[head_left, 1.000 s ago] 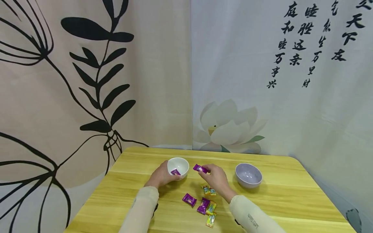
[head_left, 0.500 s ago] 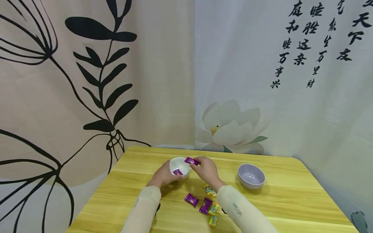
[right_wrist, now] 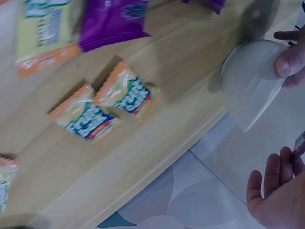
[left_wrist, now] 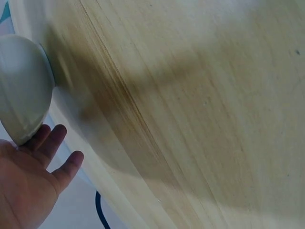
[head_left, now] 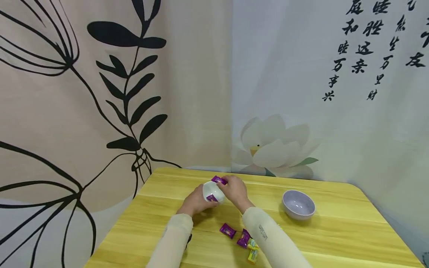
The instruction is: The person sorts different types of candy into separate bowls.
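My left hand [head_left: 195, 201] holds a small white bowl [head_left: 210, 187] by its side, its mouth tilted toward me. The thumb lies at the rim, and a purple-wrapped candy [head_left: 212, 198] shows inside. In the left wrist view the bowl [left_wrist: 24, 86] appears at the left edge with the fingers spread beneath it. My right hand [head_left: 235, 191] pinches another purple-wrapped candy [head_left: 218, 180] between thumb and fingertips, over the bowl's far rim. On the table in front of the hands lie two purple candies [head_left: 228, 230] and yellow-wrapped candies [head_left: 253, 257]; the right sleeve covers others.
A lilac bowl [head_left: 298, 204] stands on the wooden table [head_left: 335, 238], to the right of the right hand. Yellow-and-orange candies [right_wrist: 90, 117] lie near the table edge in the right wrist view. Behind the table hangs a printed curtain [head_left: 197, 93].
My right hand has moved left with its purple candy, from beside the white bowl to over its rim. The left hand keeps its hold on the bowl. The head view has shifted slightly.
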Available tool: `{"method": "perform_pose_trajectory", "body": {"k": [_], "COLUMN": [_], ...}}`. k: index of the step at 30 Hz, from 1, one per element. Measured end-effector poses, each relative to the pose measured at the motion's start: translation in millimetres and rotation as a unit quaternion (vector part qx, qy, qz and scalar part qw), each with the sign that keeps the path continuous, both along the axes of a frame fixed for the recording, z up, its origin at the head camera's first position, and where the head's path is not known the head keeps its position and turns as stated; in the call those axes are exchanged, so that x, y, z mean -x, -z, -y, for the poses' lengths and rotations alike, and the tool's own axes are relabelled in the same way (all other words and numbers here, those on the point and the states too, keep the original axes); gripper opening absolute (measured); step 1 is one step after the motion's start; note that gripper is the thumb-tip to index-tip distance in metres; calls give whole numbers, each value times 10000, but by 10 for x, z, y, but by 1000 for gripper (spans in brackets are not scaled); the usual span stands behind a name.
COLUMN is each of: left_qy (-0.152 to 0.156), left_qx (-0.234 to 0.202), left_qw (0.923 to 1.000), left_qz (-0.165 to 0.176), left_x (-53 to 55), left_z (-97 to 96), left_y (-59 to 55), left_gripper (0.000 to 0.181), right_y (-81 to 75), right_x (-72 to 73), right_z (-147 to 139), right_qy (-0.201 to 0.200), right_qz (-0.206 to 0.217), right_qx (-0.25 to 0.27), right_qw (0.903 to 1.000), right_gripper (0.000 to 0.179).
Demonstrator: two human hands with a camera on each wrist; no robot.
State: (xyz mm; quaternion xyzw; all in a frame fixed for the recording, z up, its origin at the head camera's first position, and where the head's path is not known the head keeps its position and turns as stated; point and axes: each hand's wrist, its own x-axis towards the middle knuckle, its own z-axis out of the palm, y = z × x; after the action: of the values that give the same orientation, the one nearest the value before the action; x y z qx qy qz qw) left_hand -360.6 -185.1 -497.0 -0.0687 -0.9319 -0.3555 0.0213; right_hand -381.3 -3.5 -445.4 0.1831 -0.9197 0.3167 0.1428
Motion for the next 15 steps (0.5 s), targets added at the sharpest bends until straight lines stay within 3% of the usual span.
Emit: {"method": "perform_pose_trajectory", "body": {"k": [4, 11, 15], "left_qy": [28, -131, -266], "left_qx": [31, 59, 92], "left_qw": [10000, 9999, 9996], "left_qz": [-7, 87, 73], "left_x": [13, -15, -11], "left_z": [-40, -75, -32], "left_y": [18, -4, -11], "left_gripper": [93, 93, 98], "right_y": [-13, 2, 29], "right_x": [13, 40, 44], "right_z": [44, 96, 74], "right_qy": [-21, -219, -226], "right_qz": [31, 556, 476], "right_qx": [-13, -81, -71], "right_qw": [10000, 9982, 9986], "right_gripper": [30, 54, 47]}}
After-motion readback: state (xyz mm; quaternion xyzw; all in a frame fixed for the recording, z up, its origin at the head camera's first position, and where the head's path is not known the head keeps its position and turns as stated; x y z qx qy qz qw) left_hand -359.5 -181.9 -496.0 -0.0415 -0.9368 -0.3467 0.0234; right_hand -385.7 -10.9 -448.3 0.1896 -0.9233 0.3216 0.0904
